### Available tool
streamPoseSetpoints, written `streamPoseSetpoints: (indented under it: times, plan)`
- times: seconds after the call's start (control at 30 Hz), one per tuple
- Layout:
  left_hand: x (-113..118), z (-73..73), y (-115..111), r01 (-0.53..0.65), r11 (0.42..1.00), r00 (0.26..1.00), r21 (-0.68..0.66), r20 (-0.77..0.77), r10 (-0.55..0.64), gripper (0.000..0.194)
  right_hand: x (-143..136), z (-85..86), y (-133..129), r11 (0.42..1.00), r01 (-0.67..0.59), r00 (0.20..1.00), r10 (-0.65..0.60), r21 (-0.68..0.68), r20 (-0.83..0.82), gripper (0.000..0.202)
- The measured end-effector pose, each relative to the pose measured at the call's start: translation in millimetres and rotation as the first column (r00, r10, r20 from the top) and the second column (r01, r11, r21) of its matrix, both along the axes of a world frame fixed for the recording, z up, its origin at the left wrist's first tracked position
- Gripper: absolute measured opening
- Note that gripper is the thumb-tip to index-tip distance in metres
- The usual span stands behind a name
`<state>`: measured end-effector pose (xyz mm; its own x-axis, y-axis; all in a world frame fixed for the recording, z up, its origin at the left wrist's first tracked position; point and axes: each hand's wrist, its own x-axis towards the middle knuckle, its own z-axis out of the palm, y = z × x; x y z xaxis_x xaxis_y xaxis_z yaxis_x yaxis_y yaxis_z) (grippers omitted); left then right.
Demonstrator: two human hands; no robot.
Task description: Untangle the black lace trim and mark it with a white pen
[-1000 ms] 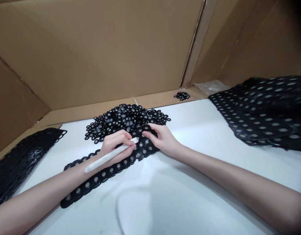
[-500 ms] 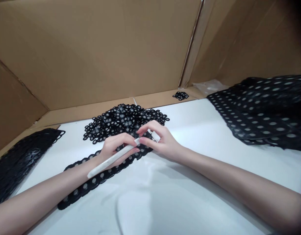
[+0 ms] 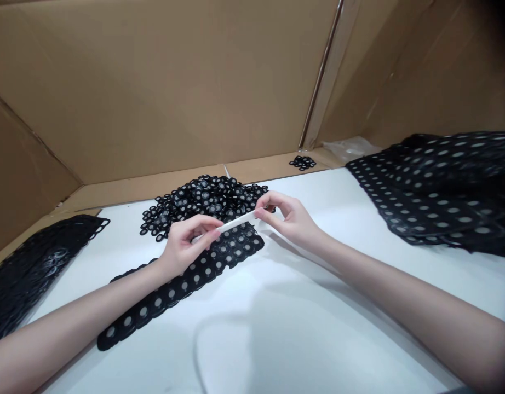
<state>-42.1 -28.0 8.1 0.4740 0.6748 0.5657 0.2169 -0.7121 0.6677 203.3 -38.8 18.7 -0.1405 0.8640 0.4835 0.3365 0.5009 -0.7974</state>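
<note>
Stick (image 3: 238,220), slim, straight and plain white, spans the gap between the two hands on the near side of the ring pile (image 3: 203,198), rising slightly towards its right end. The left hand (image 3: 182,243), just nearer than the ring pile, pinches the stick between thumb and fingers, which hide part of its length. The right hand (image 3: 296,220), beside the pile's right end, has thumb and forefinger closed on the other end. Below the stick, a dotted strip (image 3: 190,282) lies on the white table (image 3: 314,334), slanting from in front of the ring pile down to the near left. It is black with rows of round pale grey spots and a scalloped edge, and the left forearm crosses over it. The pile is a loose heap of small black rings with pale centres. Beyond it to the right are a small ring cluster (image 3: 302,162) and some clear plastic (image 3: 350,148); well to its right spreads a rumpled dotted sheet (image 3: 433,191), black with pale spots. To its left and nearer lies a dark glossy bundle (image 3: 34,268), and behind it stands a cardboard wall (image 3: 170,87).
</note>
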Motion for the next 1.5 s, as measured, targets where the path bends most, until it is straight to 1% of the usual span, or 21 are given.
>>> streamPoseSetpoints:
  times: [0.07, 0.17, 0.23, 0.3, 0.4, 0.47, 0.6, 0.83, 1.07, 1.33, 1.5]
  plan:
    - [2, 0.1, 3, -0.040, 0.998, 0.996, 0.049, -0.080, 0.043, 0.017, 1, 0.7, 0, 1.000, -0.019, 1.000, 0.019, -0.022, -0.021, 0.018]
    - [4, 0.8, 5, -0.045, 0.991, 0.980, 0.127, -0.185, 0.068, 0.017, -1, -0.5, -1, 0.995, -0.037, 0.998, 0.032, -0.088, -0.062, 0.022]
    - [5, 1.3, 4, -0.040, 0.994, 0.977, 0.098, -0.205, 0.060, 0.015, -4, -2.0, -3, 0.990, -0.058, 0.997, 0.051, -0.130, -0.054, 0.024]
    - [5, 1.5, 3, -0.028, 0.999, 0.978, 0.017, -0.207, 0.031, 0.016, -5, -3.4, -5, 0.986, -0.080, 0.997, 0.076, -0.147, -0.034, 0.027]
    - [5, 0.6, 3, 0.020, 0.994, 0.978, -0.105, -0.205, -0.041, 0.018, -7, -5.0, -7, 0.987, -0.095, 0.995, 0.092, -0.126, -0.036, 0.030]
    - [5, 0.0, 4, 0.045, 0.989, 0.978, -0.142, -0.197, -0.073, 0.018, -7, -5.7, -7, 0.987, -0.109, 0.993, 0.104, -0.120, -0.050, 0.029]
    - [3, 0.3, 6, 0.064, 0.991, 0.973, -0.120, -0.213, -0.089, 0.019, -8, -5.9, -10, 0.975, -0.171, 0.985, 0.167, -0.141, -0.044, 0.030]
    - [0, 1.8, 5, 0.094, 0.993, 0.954, -0.075, -0.280, -0.112, 0.018, -10, -5.2, -14, 0.968, -0.194, 0.977, 0.205, -0.158, 0.059, 0.028]
    - [1, 2.3, 5, 0.125, 0.990, 0.941, -0.065, -0.308, -0.139, 0.019, -8, -7.0, -13, 0.956, -0.238, 0.962, 0.257, -0.173, 0.097, 0.027]
    - [1, 1.4, 5, 0.155, 0.986, 0.920, -0.063, -0.354, -0.167, 0.019, -6, -9.7, -13, 0.944, -0.295, 0.929, 0.320, -0.150, 0.186, 0.030]
    - [3, 3.3, 5, 0.152, 0.986, 0.922, -0.060, -0.352, -0.164, 0.018, -7, -11.5, -12, 0.949, -0.292, 0.925, 0.313, -0.122, 0.217, 0.028]
